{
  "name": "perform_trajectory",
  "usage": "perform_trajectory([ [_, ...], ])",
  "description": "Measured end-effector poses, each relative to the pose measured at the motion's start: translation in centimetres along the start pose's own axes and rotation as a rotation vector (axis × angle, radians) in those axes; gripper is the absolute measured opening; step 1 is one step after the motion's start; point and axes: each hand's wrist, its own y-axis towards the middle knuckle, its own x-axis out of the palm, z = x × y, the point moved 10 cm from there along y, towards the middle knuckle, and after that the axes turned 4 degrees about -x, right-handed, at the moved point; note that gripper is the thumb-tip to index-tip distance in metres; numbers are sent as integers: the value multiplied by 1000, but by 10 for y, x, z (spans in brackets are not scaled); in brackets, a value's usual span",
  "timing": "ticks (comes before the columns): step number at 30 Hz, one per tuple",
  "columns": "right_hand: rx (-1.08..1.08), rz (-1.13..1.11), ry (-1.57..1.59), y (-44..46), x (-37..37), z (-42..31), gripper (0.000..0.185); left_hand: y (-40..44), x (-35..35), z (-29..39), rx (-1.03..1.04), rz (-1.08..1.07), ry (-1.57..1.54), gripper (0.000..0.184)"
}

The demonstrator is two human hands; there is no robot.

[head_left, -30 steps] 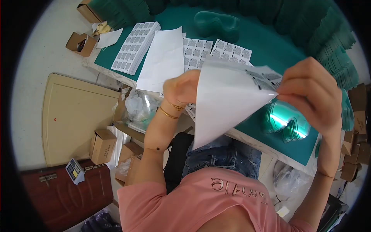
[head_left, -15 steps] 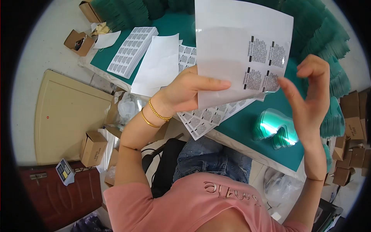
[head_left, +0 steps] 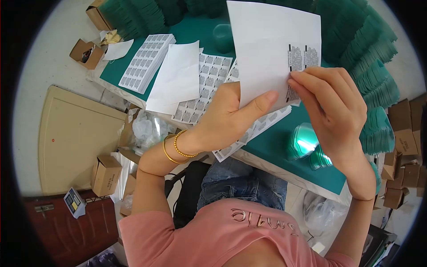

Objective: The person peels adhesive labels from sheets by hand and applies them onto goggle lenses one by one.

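My left hand (head_left: 238, 116) grips a white label sheet (head_left: 267, 49) by its lower left side, thumb across the front and the other fingers behind. Most of the sheet's face is blank, with a few black-printed labels (head_left: 308, 55) at its right. On one of these labels, my right hand (head_left: 331, 102) is closed in a pinch, thumb and forefinger meeting over the print. Whether the label has lifted there cannot be seen. Under the hands, printed label sheets (head_left: 213, 69) lie on the green tabletop (head_left: 273, 149). A stack of shiny clear plastic pieces (head_left: 302, 141) sits below my right hand.
A thick stack of label sheets (head_left: 144, 62) and blank white paper (head_left: 173, 75) lie at left. Rows of green-tinted plastic pieces (head_left: 378, 89) line the far and right edges. Cardboard boxes (head_left: 106, 173) and plastic bags (head_left: 147, 129) stand on the floor beside the table.
My right hand has moved left from beside the sheet and closed its fingertips over a printed label. The sheet has tilted slightly, its right edge shifting left.
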Motion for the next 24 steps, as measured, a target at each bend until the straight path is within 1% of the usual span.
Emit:
perform_trajectory([
  [1,15,-11,-9,-1,0,1,20,0,1,2,40,12,121,33],
  [2,17,-14,-11,-1,2,3,20,2,1,-1,39,9,117,33],
  [4,-53,30,-41,-3,2,2,21,4,3,5,166,18,273,29],
  [5,-52,28,-44,-4,2,1,21,6,5,4,167,15,270,29],
  [7,-37,5,-61,-6,4,0,21,4,7,14,294,65,319,25],
  [8,-37,2,-61,-7,5,0,21,5,6,13,294,66,316,25],
  [10,-35,-12,-94,-8,7,0,20,8,9,7,240,27,407,23],
  [14,-17,-16,-85,-8,8,6,20,7,12,6,215,27,358,25],
  [16,224,-43,178,-13,13,34,19,8,11,-4,79,8,148,28],
  [17,221,-43,177,-13,12,36,19,8,10,-5,82,10,148,28],
  [19,547,-22,557,-30,22,66,10,8,9,-18,-32,-29,-24,33],
  [20,711,-11,748,-42,30,78,6,7,7,-20,-33,-27,-25,33],
  [22,783,62,931,-52,34,92,7,6,8,-35,-162,-73,-299,34],
  [23,821,101,1024,-57,36,99,10,5,7,-34,-162,-72,-300,34],
  [24,863,127,1228,-65,43,106,13,3,8,-38,-223,-58,-456,35],
])
